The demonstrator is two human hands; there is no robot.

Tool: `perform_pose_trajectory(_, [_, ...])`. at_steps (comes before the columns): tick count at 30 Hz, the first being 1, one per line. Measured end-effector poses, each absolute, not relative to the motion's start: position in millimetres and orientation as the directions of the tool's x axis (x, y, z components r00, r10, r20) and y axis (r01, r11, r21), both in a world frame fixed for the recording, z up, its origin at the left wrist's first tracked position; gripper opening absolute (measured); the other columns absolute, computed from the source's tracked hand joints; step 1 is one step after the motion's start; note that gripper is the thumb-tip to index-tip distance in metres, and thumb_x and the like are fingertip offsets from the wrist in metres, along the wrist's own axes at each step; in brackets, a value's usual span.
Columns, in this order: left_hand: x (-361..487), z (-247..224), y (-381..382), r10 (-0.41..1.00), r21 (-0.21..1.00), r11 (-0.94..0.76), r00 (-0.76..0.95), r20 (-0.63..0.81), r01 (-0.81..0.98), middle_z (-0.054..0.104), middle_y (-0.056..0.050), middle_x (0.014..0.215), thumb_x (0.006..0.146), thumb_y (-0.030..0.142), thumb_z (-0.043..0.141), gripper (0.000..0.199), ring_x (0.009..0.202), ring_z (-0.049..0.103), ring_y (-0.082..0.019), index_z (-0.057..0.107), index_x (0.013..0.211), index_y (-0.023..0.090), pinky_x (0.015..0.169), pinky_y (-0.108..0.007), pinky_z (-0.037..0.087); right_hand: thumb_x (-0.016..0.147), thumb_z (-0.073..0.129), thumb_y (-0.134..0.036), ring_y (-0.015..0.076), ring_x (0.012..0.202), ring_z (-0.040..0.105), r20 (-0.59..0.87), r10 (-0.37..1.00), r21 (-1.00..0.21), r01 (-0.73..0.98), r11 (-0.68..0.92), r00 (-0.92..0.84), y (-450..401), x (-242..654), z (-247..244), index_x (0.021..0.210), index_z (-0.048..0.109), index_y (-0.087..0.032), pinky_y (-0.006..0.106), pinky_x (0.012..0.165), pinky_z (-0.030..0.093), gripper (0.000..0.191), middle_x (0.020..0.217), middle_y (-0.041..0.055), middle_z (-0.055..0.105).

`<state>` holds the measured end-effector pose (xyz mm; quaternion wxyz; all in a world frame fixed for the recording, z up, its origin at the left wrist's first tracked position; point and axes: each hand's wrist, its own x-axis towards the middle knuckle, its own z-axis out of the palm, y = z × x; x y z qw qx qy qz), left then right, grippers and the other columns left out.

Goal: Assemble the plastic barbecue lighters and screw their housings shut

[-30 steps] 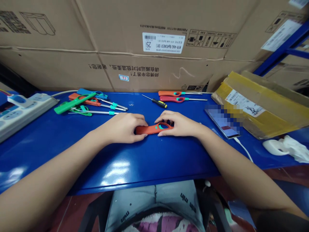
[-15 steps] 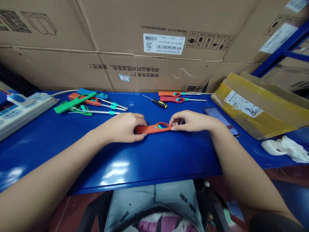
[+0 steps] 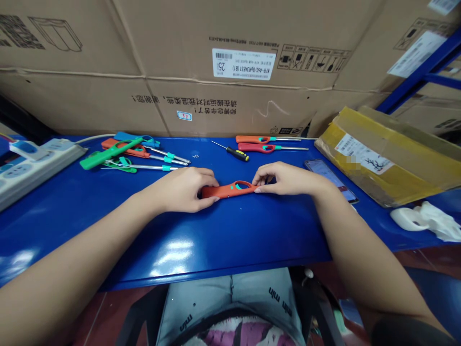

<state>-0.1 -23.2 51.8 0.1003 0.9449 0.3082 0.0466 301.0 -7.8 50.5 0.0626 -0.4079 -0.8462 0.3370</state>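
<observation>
An orange lighter handle [image 3: 225, 191] with a teal trigger in its oval opening lies level between my hands, low over the blue table [image 3: 216, 235]. My left hand [image 3: 190, 190] is closed around its left end, thumb in front and fingers behind. With thumb and fingertips, my right hand [image 3: 279, 179] pinches the narrow right end. No metal tube shows on this handle. Behind it lie a black-and-yellow screwdriver [image 3: 237, 154] and several tiny screws [image 3: 195, 156]. An orange long-nose lighter [image 3: 254, 139] and a red long-nose lighter [image 3: 256, 147], both with metal tubes, rest farther back.
Green, orange and blue lighter parts [image 3: 115, 153] with metal tubes are piled at back left, beside a white power strip [image 3: 39, 161]. A phone [image 3: 329, 179], a yellow-taped box [image 3: 389, 158] and a white tape-like roll [image 3: 406, 219] are at right. Large cartons [image 3: 173, 53] wall the back.
Both hands keep their hold on the orange handle, which has barely moved. The view has shifted very slightly.
</observation>
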Motion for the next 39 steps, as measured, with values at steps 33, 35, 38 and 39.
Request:
perform_pose_trajectory(33, [2,59,-28,0.637,0.107,-0.764,0.770,-0.037,0.636,0.072,-0.006,0.095,0.090,0.038,0.060,0.028,0.080,0.069,-0.022,0.078,0.103,0.021,0.065,-0.030,0.046,0.092,0.066,-0.029,0.0199,0.090,0.069,-0.014,0.709,-0.500,0.619,0.606,-0.705,-9,293,50,0.095,0.081,-0.019,0.032,0.083,0.052,0.018,0.098,0.0068,0.076])
perform_pose_trajectory(35, [3,60,-29,0.648,0.078,-0.756,0.760,-0.046,0.649,0.073,-0.006,0.096,0.090,0.037,0.060,0.027,0.082,0.070,-0.023,0.078,0.104,0.022,0.063,-0.030,0.046,0.093,0.065,-0.028,0.0198,0.088,0.069,-0.015,0.714,-0.477,0.633,0.609,-0.700,-11,291,50,0.094,0.081,-0.019,0.032,0.082,0.052,0.018,0.097,0.0072,0.076])
perform_pose_trajectory(38, [4,61,-32,0.672,0.050,-0.736,0.738,-0.063,0.675,0.073,-0.006,0.097,0.089,0.037,0.061,0.027,0.082,0.070,-0.023,0.078,0.104,0.023,0.061,-0.030,0.045,0.093,0.065,-0.026,0.0204,0.087,0.069,-0.025,0.715,-0.419,0.657,0.627,-0.698,-12,289,50,0.096,0.081,-0.018,0.032,0.080,0.051,0.019,0.098,0.0086,0.076])
perform_pose_trajectory(39, [4,61,-32,0.679,0.041,-0.730,0.731,-0.066,0.682,0.073,-0.007,0.098,0.090,0.037,0.061,0.027,0.081,0.070,-0.023,0.078,0.105,0.023,0.060,-0.029,0.045,0.093,0.065,-0.026,0.0206,0.087,0.068,-0.027,0.712,-0.400,0.660,0.636,-0.702,-13,288,50,0.097,0.081,-0.018,0.032,0.080,0.050,0.019,0.098,0.0090,0.076])
